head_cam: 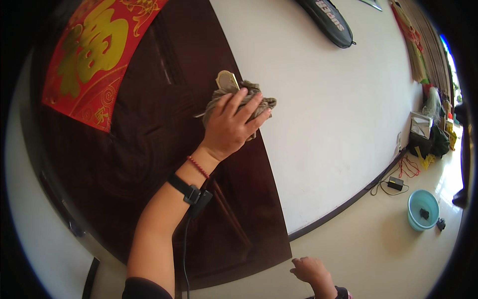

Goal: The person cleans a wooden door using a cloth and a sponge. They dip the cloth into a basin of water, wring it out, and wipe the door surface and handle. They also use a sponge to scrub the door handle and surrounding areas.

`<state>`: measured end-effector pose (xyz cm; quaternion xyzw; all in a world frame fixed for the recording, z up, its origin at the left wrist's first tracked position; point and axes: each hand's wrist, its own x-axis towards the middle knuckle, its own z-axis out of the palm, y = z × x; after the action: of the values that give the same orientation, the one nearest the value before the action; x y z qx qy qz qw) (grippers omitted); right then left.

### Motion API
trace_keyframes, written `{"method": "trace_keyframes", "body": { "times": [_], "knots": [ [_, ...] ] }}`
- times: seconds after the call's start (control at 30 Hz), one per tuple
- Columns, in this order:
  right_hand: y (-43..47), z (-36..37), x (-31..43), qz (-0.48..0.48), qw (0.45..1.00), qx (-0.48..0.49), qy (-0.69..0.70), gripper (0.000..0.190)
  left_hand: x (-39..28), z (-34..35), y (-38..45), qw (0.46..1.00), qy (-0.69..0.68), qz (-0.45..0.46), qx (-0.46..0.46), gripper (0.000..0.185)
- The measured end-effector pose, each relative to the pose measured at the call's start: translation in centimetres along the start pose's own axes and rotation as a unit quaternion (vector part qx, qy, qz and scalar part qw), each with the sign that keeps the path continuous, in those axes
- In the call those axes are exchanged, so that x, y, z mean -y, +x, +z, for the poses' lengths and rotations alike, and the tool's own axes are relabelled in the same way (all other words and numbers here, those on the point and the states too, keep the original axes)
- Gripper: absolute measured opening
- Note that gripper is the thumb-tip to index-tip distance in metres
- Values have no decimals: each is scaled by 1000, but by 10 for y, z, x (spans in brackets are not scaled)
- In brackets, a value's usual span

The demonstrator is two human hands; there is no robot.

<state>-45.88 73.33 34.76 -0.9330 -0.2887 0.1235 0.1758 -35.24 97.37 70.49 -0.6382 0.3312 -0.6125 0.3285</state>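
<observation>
My left hand [233, 123] presses a crumpled brown-grey cloth [252, 99] over the handle area near the edge of a dark brown wooden door [149, 179]. The top of a gold-rimmed handle plate [226, 80] shows above the cloth, and a bit of metal sticks out at its left. On that wrist are a red bead bracelet and a black strap with a small device and a cable. My right hand [309, 268] hangs low at the bottom right, off the door; its fingers are bent and whether it holds anything is unclear. A red and gold paper decoration [89, 63] hangs on the door.
A light blue basin [423, 211] with a dark cloth inside stands on the tiled floor at the right. Near it lie a black power adapter [395, 183], red cord [409, 167] and bags [429, 142]. A black racket case [330, 22] hangs on the white wall.
</observation>
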Motion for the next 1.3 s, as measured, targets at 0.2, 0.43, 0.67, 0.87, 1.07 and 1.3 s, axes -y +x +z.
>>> {"method": "trace_keyframes", "body": {
  "times": [0.2, 0.43, 0.67, 0.87, 1.07, 1.3],
  "knots": [
    [3, 1, 4, 9, 1000, 20, 0, 39, -9, 24, -19, 996, -18, -48, 79, 36],
    [2, 9, -7, -7, 999, -50, 2, 32, -33, 34, -29, 991, 32, -109, 68, 25],
    [-4, 7, -19, 41, 999, -4, 14, 41, -67, 31, -58, 993, 42, -67, 85, 19],
    [-12, 6, -29, 27, 999, -8, 18, 39, -84, -17, -70, 987, -78, -67, 120, 20],
    [-10, 3, -27, 15, 999, -16, 30, 38, -20, -61, 1, 994, 9, -108, 6, 53],
    [-9, -4, 0, -16, 997, -63, 50, 30, 19, -38, 38, 956, 13, -207, 210, 60]
  ]
}}
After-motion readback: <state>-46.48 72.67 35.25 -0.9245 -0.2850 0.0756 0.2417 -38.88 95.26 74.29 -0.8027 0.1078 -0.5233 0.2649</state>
